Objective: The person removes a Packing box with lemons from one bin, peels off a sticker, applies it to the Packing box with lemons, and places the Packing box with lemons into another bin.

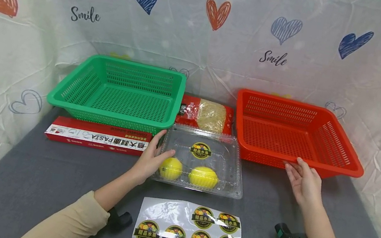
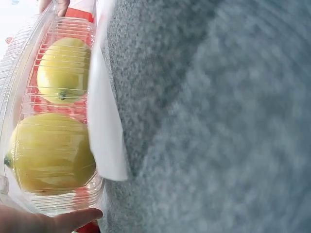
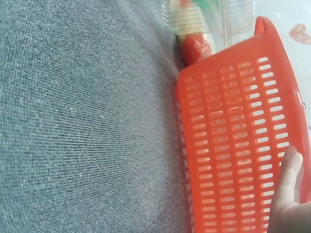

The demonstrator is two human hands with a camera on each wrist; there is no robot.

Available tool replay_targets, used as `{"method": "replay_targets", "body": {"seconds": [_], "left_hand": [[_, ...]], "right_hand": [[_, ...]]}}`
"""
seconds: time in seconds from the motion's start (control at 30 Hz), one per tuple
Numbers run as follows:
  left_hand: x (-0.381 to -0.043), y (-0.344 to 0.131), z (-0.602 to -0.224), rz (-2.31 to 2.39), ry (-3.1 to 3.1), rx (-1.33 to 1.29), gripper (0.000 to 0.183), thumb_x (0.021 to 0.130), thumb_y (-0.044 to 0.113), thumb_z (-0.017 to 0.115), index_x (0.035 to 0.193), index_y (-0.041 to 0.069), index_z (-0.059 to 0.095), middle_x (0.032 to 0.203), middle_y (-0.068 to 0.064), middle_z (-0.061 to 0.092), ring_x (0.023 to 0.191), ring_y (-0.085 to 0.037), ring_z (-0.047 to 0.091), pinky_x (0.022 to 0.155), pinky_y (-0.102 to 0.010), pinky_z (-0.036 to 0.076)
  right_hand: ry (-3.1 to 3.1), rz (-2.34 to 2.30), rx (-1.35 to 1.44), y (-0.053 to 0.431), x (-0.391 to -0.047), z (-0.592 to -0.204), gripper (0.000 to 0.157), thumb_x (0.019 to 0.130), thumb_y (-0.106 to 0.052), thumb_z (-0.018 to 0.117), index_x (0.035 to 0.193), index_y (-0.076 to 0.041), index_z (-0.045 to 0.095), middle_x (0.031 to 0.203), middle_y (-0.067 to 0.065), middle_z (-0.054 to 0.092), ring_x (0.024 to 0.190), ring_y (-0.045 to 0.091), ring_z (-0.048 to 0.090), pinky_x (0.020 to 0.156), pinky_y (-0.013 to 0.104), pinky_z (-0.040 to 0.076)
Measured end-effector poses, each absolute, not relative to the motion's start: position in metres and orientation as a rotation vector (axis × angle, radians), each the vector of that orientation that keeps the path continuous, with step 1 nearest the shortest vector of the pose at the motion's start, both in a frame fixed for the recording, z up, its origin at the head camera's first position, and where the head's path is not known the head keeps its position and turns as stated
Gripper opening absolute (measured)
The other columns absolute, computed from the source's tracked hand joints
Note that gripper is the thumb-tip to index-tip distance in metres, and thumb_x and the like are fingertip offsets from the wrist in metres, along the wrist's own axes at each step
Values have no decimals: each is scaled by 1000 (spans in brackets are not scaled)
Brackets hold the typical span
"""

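A clear plastic clamshell box holds two yellow lemons, and its lid bears a round black-and-gold fruit sticker. My left hand grips the box's left side, thumb along the front and fingers toward the back corner. In the left wrist view the lemons show through the ribbed wall, with the thumb at the box's end. Over on the right, my right hand pinches the front rim of a red basket. The right wrist view shows a digit against the basket's slotted wall.
Back left stands a green basket, with a red-and-white pasta box before it. A red-and-clear food bag lies between the baskets. Nearest me is a sheet of round stickers; black straps show near both wrists.
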State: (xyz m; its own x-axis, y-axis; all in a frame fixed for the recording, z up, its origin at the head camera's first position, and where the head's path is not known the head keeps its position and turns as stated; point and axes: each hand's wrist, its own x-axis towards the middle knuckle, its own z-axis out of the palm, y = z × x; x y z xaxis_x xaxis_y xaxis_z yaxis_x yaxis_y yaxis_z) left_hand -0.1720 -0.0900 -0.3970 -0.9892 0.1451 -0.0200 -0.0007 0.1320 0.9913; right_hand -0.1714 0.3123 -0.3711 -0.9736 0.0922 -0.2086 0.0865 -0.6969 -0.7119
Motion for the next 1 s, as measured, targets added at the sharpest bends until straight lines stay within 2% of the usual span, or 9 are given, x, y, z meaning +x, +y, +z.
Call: {"method": "replay_targets", "body": {"seconds": [0.17,0.33,0.43,0.57,0.63,0.73,1.0], "left_hand": [[-174,-89,-397,2005,2248,161,67,93,14,51,147,15,11,151,-7,3,137,-32,4,110,-43,12],[-175,-89,-396,2012,2232,156,66,94,12,49,147,14,9,152,-8,1,137,-32,2,110,-44,12],[-175,-89,-396,2019,2225,154,66,94,12,48,147,15,9,152,-7,1,138,-30,2,110,-43,13],[-174,-90,-397,2031,2233,168,65,94,10,48,148,14,10,152,-7,4,138,-25,3,109,-43,14],[-174,-90,-397,2042,2234,177,65,94,9,48,148,13,11,152,-7,6,138,-24,4,109,-42,15],[-174,-90,-398,2066,2227,200,65,94,8,48,147,11,12,152,-7,7,138,-22,4,109,-40,15],[-173,-89,-397,2122,2198,254,64,94,4,47,147,6,11,152,-9,7,138,-22,7,108,-38,18]], "right_hand": [[-1190,2829,-464,313,-171,-368,47,85,-11,64,116,-13,28,91,7,58,75,20,66,76,28,52],[-1218,2814,-518,314,-172,-365,55,83,-12,65,118,-17,24,98,6,53,75,19,67,76,27,51],[-1251,2812,-535,316,-173,-364,63,84,-11,65,123,-19,17,102,4,47,75,19,67,77,27,51],[-1251,2827,-556,317,-174,-362,57,85,-10,64,118,-19,17,106,4,40,77,21,67,78,30,51],[-1245,2832,-570,318,-175,-361,48,85,-9,63,107,-17,22,107,4,39,78,23,67,77,32,51],[-1260,2831,-584,318,-175,-361,44,85,-10,64,100,-17,23,109,3,36,80,23,67,80,35,50],[-1298,2846,-562,319,-176,-359,50,85,-12,63,106,-19,19,124,-3,26,82,25,66,90,40,39]]}}
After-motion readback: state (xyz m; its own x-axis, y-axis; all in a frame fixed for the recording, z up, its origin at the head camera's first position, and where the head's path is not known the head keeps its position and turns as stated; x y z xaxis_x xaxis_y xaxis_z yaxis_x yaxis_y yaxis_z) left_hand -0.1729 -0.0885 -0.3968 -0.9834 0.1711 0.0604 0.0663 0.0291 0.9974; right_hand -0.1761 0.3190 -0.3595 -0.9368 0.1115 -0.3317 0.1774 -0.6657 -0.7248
